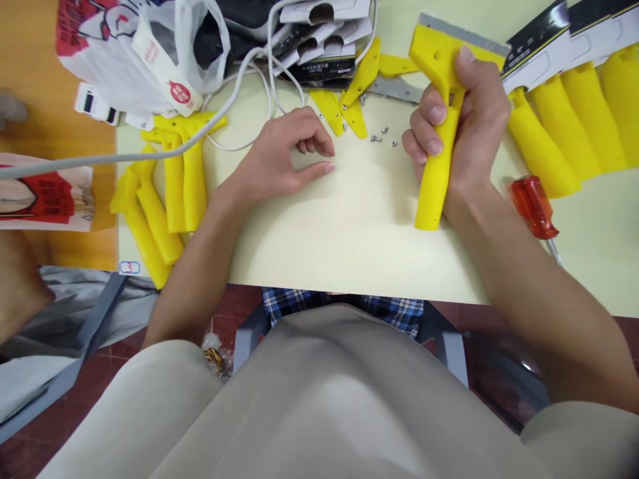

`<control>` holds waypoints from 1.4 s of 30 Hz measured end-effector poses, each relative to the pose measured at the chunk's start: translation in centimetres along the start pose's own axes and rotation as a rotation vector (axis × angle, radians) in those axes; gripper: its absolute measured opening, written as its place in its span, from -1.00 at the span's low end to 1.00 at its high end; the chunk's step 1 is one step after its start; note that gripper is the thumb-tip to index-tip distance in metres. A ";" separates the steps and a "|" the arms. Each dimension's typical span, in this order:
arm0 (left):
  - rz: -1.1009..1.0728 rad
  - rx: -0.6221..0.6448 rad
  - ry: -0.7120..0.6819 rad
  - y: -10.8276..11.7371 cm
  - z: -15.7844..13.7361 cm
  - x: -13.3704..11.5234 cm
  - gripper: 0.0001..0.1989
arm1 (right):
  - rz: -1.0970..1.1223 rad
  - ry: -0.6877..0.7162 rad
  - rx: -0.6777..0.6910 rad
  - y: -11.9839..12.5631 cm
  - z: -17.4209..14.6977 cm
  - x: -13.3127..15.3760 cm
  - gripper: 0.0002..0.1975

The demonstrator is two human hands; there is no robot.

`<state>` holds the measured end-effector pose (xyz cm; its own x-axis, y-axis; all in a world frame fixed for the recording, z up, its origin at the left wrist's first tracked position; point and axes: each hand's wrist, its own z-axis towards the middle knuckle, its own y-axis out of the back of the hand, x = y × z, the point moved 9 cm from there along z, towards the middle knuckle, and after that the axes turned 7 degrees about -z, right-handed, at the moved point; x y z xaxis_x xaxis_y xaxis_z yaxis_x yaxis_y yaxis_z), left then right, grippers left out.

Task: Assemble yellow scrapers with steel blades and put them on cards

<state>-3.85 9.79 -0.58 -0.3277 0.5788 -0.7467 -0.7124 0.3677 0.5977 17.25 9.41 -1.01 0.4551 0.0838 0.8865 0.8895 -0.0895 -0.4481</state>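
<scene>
My right hand [476, 126] is wrapped round the handle of a yellow scraper [433, 193], held upright above the table with its metal blade at the top. My left hand [284, 153] rests on the tabletop with nothing in it, its fingers loosely curled and the thumb stretched apart from them. Between and beyond my hands lie several small screws [377, 138], loose yellow plastic pieces [327, 110] and a metal blade [394, 90]. To the right of my right forearm is a screwdriver [533, 206] with a red handle.
Several yellow scraper handles [174, 179] lie left of my left forearm. More yellow handles [546, 150] stick out of boxes [539, 43] at the right. White cables [164, 154], a plastic bag [154, 53] and stacked boxes [327, 50] crowd the back left. Another person's limb [20, 286] shows at the left.
</scene>
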 end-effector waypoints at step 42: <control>0.230 -0.099 -0.122 -1.0 -0.1 0.7 -0.63 | -0.301 0.112 0.116 -1.4 -1.1 -1.0 -0.84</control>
<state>-3.42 9.76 -1.74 -0.4149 0.7247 -0.5501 -0.6868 0.1471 0.7118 15.53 8.39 -1.17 0.1692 -0.0212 0.9854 0.9850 0.0367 -0.1684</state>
